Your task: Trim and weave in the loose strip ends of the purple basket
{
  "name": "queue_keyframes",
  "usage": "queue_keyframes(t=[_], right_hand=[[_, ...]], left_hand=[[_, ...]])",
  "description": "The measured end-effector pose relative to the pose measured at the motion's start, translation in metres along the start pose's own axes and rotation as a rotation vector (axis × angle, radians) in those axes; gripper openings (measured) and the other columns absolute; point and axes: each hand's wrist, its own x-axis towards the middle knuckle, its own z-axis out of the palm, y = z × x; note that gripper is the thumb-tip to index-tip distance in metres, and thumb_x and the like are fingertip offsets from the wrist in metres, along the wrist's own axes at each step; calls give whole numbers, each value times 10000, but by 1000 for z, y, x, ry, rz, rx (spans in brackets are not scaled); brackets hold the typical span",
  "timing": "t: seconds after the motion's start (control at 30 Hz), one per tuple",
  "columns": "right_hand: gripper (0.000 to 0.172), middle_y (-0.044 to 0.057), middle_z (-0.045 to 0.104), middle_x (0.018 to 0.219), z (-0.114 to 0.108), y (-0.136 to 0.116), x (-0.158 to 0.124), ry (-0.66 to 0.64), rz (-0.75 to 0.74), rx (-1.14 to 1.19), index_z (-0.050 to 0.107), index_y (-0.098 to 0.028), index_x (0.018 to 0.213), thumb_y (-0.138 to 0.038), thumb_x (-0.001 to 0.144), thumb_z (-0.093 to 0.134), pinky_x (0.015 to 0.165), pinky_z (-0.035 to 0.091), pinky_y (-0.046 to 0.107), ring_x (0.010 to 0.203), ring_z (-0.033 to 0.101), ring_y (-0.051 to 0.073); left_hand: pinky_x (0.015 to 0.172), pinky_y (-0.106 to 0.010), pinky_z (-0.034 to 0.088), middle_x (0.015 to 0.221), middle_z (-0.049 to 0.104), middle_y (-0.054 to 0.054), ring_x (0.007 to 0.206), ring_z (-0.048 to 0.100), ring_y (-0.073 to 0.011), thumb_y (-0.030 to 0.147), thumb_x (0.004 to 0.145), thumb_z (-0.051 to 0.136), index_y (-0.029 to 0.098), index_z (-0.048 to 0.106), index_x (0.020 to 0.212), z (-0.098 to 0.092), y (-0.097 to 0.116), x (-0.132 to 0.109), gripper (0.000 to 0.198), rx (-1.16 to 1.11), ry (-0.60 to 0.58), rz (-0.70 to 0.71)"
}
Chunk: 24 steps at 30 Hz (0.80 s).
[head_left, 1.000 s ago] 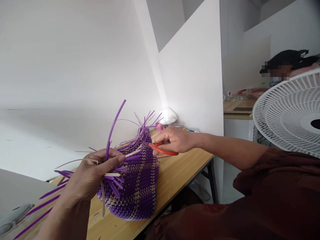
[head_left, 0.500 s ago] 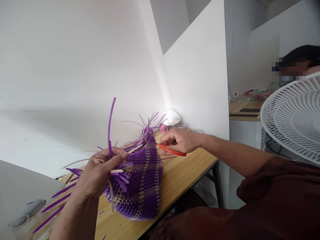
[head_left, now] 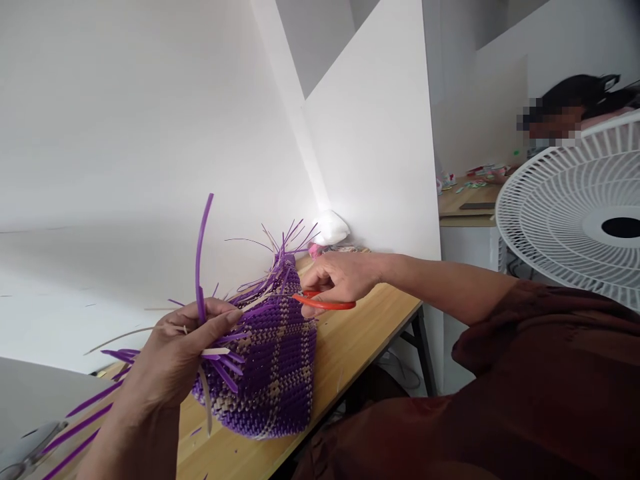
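A woven purple and beige basket (head_left: 280, 360) lies on the wooden table (head_left: 360, 327), with loose strip ends sticking out along its upper edge. My left hand (head_left: 185, 347) is closed on several purple and beige strips (head_left: 227, 367) at the basket's left side; one long purple strip (head_left: 203, 247) stands up from between the fingers. In my right hand (head_left: 333, 280) is a pair of scissors (head_left: 333, 304) with orange-red handles. Their thin blades point left toward a beige strip (head_left: 257, 301) stretched along the basket's upper edge. How far the blades are apart is too small to tell.
A white plastic bag (head_left: 331, 228) and a pink item (head_left: 315, 251) sit at the table's far end by the wall. On the right stands a white fan (head_left: 565, 200). Behind it, a person (head_left: 560, 113) leans over another table (head_left: 453, 203) with small items.
The whole view has shifted, so everything sits further left. My right hand has moved the scissors slightly closer to my left hand and the beige strip. My left hand keeps its grip.
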Motion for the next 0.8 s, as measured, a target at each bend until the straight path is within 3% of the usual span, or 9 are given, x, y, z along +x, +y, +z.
queue_keyframes(t=[0.17,0.57,0.8], right_hand=[[449,-57,413,587,3,5,1,12,-34,14,409,-180,619,-448,883,655,505,257,251,531,342,58],[507,-73,364,532,3,-8,4,4,-20,49,389,-176,576,-460,847,710,485,213,247,500,298,49],[552,-73,296,536,7,-3,4,88,-144,45,318,-179,546,-406,864,708,501,223,254,519,283,54]], left_hand=[[512,-161,437,601,661,-5,541,553,-99,433,525,927,179,745,653,2,2,0,338,19,1,12],[519,-183,431,618,662,-4,552,554,-112,453,574,902,192,744,688,-1,1,1,326,101,-45,47],[522,-192,435,622,663,-12,559,557,-121,446,580,898,183,736,676,-1,2,0,323,113,-43,55]])
